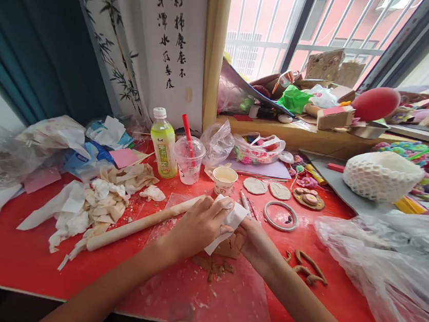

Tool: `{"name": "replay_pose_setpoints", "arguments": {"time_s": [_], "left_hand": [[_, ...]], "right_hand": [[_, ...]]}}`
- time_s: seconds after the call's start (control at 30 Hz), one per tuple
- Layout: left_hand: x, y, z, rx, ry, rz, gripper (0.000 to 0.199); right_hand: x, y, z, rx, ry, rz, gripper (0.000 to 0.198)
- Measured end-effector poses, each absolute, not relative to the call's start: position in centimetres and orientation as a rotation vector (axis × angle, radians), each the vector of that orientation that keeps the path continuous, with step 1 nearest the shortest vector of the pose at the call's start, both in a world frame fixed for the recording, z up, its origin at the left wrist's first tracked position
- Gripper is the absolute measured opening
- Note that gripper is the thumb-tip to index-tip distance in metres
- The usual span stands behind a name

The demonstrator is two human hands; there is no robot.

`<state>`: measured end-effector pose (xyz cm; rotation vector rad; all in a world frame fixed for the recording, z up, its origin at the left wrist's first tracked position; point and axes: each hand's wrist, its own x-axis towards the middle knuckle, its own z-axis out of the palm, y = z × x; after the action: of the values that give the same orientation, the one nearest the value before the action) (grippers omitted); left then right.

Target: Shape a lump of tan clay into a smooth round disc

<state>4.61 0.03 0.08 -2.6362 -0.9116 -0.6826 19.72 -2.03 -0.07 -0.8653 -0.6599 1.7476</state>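
My left hand [207,221] and my right hand [243,236] meet over the middle of the red table. Between them is a white tissue [236,216], its lower corner hanging free. The left fingers are closed on it, and the right fingers curl against its other side. Below the hands a brown clay block [226,249] shows in part, with clay scraps [214,268] in front of it on a clear sheet. A wooden rolling pin [141,225] lies slantwise, its far end beside my left hand. Just behind the hands stands a paper cup [224,178] of cloudy liquid.
Used tissues [95,204] are heaped on the left. A green drink bottle [164,145] and a plastic cup with red straw [188,160] stand behind the rolling pin. On the right lie a ring [280,216], flat clay discs [255,186], clay strips [310,270] and plastic bags [384,268].
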Motion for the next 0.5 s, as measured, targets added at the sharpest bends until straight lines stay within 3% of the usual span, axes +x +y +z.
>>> {"name": "replay_pose_setpoints", "arguments": {"time_s": [0.13, 0.3, 0.4, 0.5], "left_hand": [[4.0, 0.4, 0.8, -2.566, -1.015, -1.107, 0.023], [2.3, 0.9, 2.5, -2.431, -1.567, -1.649, 0.021], [2.3, 0.8, 2.2, -2.464, -1.594, -1.629, 0.023], [2.8, 0.4, 1.2, -2.666, -1.347, -1.328, 0.028]], "right_hand": [[19.9, -1.9, -0.4, -0.874, -0.660, 1.738, 0.026], [20.1, -1.5, -1.1, -0.830, -0.672, 1.767, 0.023], [19.9, -1.5, -1.0, -0.830, -0.648, 1.780, 0.022], [19.6, -1.8, -0.2, -0.870, -0.648, 1.773, 0.019]]}}
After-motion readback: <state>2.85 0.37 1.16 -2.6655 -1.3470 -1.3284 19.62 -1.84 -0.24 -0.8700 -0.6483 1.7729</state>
